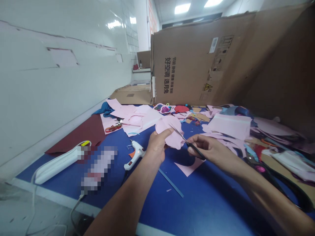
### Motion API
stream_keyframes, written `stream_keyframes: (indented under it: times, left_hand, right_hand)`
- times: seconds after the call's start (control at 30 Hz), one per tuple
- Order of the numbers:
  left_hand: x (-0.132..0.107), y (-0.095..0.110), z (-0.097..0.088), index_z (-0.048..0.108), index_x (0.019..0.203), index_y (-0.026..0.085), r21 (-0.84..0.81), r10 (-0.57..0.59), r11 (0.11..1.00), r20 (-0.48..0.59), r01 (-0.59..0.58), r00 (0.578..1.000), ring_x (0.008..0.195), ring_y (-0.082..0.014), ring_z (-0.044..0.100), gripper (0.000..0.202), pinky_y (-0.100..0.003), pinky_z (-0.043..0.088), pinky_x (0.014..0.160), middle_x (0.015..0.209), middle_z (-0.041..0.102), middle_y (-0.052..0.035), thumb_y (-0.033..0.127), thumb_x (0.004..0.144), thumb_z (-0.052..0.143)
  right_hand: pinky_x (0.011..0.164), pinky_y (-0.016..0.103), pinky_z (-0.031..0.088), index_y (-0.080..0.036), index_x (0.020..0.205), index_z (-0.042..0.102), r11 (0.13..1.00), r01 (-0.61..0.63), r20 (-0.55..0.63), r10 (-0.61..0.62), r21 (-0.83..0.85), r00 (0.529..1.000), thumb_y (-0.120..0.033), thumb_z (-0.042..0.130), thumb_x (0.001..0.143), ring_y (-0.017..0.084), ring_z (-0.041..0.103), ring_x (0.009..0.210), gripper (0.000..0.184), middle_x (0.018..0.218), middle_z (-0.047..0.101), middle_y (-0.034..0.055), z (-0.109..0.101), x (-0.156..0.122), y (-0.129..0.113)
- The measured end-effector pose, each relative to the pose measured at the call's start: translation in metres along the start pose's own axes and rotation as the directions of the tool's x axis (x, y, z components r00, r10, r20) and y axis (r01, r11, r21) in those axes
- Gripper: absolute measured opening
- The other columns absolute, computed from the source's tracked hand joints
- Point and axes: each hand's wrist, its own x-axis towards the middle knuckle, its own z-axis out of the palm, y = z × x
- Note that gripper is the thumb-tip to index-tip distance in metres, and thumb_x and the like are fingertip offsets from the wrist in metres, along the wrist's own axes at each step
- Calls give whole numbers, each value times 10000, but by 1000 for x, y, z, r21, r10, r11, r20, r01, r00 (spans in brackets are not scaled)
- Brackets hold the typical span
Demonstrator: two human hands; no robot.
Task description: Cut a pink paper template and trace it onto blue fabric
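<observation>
A rounded pink piece of paper or felt (172, 137) is pinched in my left hand (158, 142), thumb on top, above the blue table. My right hand (203, 146) is closed on small scissors with black handles (196, 151). Their thin blades lie across the pink piece, pointing up and left; whether they are cutting into it I cannot tell. Below the hands lies a pink scrap (189, 167). A white glue gun (134, 155) with an orange trigger rests just left of my left wrist.
Pink sheets (145, 114) and offcuts cover the table's far side. Large black-handled shears (278, 180) lie by my right forearm. At left are a white power strip (57, 165) and a dark red sheet (78, 136). A big cardboard box (192, 65) stands behind; a blue strip (171, 183) lies in front.
</observation>
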Motion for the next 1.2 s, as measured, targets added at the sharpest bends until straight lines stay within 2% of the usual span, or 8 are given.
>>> stream_keyframes:
  times: [0.4,0.67,0.9,1.03,1.2]
  left_hand:
    - [0,-2,0,820,1076,128,33,-3,999,-15,4,1000,671,-200,747,314,-310,633,635,927,842,-123,246,788,859]
    - [-1,-1,0,820,1037,133,31,-3,1000,-15,4,1000,686,-217,756,308,-315,616,632,897,835,-117,245,754,868]
    - [-2,1,1,830,1025,130,16,-3,1000,13,3,1000,718,-215,754,329,-314,608,653,941,845,-127,236,716,875]
    - [-2,1,1,834,1023,132,8,0,1000,20,0,1000,721,-209,754,312,-309,602,655,961,846,-131,225,727,862]
    - [-1,1,1,830,1011,136,20,-5,1000,5,5,1000,702,-218,753,282,-321,605,664,884,832,-117,230,747,856]
  right_hand:
    - [750,314,500,-209,977,712,1000,-19,-16,19,19,1000,-695,1005,688,175,631,775,638,796,734,22,0,1,-1]
    - [775,319,513,-212,994,707,1000,-25,-10,25,-1,1000,-724,984,705,173,624,782,650,798,730,13,1,0,-2]
    - [807,321,541,-212,1013,720,999,-35,-8,35,0,999,-791,988,635,185,659,829,742,852,743,22,2,-3,-3]
    - [818,336,546,-216,1007,717,999,-28,-8,28,-19,1000,-761,987,669,197,656,838,696,851,729,26,1,-3,-2]
    - [776,346,522,-229,998,718,999,-3,-23,2,-50,1000,-735,977,700,200,611,803,641,858,707,27,0,-2,-2]
